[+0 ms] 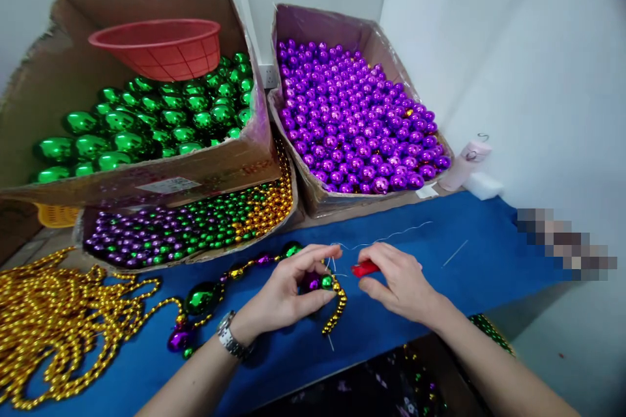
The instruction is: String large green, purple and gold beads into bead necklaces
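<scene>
Head view from my remote seat: at far left I have a loose heap of gold bead strands [53,326] on a blue cloth [405,332]. Above it stands a torn carton [215,179] of large green baubles [122,120], with a red basket [156,52] sitting on them. Under the carton's front edge I make out a low box [147,267] of small purple, green and gold beads [195,234]. A bead garland [200,300] with one big green ball runs across the cloth toward my left hand [281,296], whose wrist wears a silver watch [232,337].

That hand grasps a bead cluster [313,282], purple and green, between thumb and curled fingers; its lower fingers are hidden from me. The cluster is near the middle of the cloth, and a short gold string [337,306] curves down just beside the thumb. Pale thread [391,233] trails from near the fingertips out over the cloth. Behind is a second carton [317,205], heaped with shiny purple balls [362,124].

My right hand [398,280] is clenched around a red tool [364,268]; its exact kind I can't tell. Farther right, a thin pale sliver [454,254] lies on the cloth, below a white block [482,186].
</scene>
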### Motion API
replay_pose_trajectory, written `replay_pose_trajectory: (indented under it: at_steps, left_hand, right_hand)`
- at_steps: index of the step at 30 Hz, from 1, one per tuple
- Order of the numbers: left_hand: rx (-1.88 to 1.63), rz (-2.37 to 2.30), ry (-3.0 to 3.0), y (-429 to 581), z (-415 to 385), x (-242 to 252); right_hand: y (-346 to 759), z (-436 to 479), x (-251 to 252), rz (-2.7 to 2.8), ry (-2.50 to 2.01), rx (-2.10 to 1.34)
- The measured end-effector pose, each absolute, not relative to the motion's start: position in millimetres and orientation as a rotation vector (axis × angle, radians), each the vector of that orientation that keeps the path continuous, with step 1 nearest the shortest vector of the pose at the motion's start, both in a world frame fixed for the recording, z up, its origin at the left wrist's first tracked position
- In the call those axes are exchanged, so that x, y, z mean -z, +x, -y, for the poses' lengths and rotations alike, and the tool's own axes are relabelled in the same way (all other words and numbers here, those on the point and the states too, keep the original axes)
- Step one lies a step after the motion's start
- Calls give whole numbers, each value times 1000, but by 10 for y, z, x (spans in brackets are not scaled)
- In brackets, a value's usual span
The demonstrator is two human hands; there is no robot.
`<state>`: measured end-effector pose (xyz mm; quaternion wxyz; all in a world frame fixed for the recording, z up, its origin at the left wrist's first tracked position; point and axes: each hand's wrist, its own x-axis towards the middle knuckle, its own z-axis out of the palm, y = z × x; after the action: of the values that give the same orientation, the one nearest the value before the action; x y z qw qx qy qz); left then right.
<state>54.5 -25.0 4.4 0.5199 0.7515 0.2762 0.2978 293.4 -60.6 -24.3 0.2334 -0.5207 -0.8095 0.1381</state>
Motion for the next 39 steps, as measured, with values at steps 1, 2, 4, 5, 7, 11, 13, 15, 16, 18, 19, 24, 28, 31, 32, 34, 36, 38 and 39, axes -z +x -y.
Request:
replay_pose_trajectory:
  at_steps: [1,2,4,5,7,11,13,15,16,18,19,24,28,31,32,34,36,38,39]
  left_hand:
    - [-730,-669,1806,540,245,-63]
    - [-748,-673,1806,535,236,-82]
    - [-805,-671,1789,538,202,-124]
    - [-845,-665,1773,550,180,-153]
    - [-929,-656,1729,597,130,-236]
    - [-1087,-615,1655,745,46,-545]
    - [-1165,-571,1647,801,9,-756]
    - [-1261,-520,1668,825,-35,-985]
    - [-1317,-495,1689,826,-62,-1104]
    - [-1440,-451,1736,816,-123,-1349]
    - [-1499,-434,1759,808,-157,-1475]
    - [-1738,-231,1822,750,-341,-2121]
    - [-1761,-194,1882,689,-416,-2554]
    - [-1744,-234,2008,684,-393,-2772]
    - [-1728,-254,2039,693,-376,-2824]
    - [-1706,-283,2055,722,-334,-2901]
    - [-1706,-263,2073,751,-288,-2945]
    - [-1706,-237,2090,767,-238,-2965]
    - [-1693,-235,2090,767,-214,-2970]
  right_hand:
    - [2998,629,353,2176,-1495,-384]
    - [3058,654,465,2131,-1556,-376]
    - [3147,707,650,2073,-1625,-377]
    - [3167,730,705,2054,-1629,-391]
    - [3152,750,726,2041,-1574,-454]
    - [2961,654,583,2038,-1329,-632]
    - [2843,554,545,1998,-1236,-687]
    - [2735,451,546,1933,-1176,-718]
    - [2685,405,550,1899,-1152,-729]
    - [2597,327,538,1833,-1110,-741]
    - [2558,296,520,1803,-1091,-743]
    - [2436,170,412,1696,-1038,-759]
    - [2410,80,452,1622,-1107,-778]
    - [2397,50,500,1575,-1160,-789]
    - [2392,43,506,1561,-1164,-791]
    - [2387,22,501,1532,-1155,-799]
    - [2400,-14,475,1492,-1134,-819]
    - [2438,-54,424,1426,-1105,-840]
    - [2466,-68,388,1387,-1090,-844]
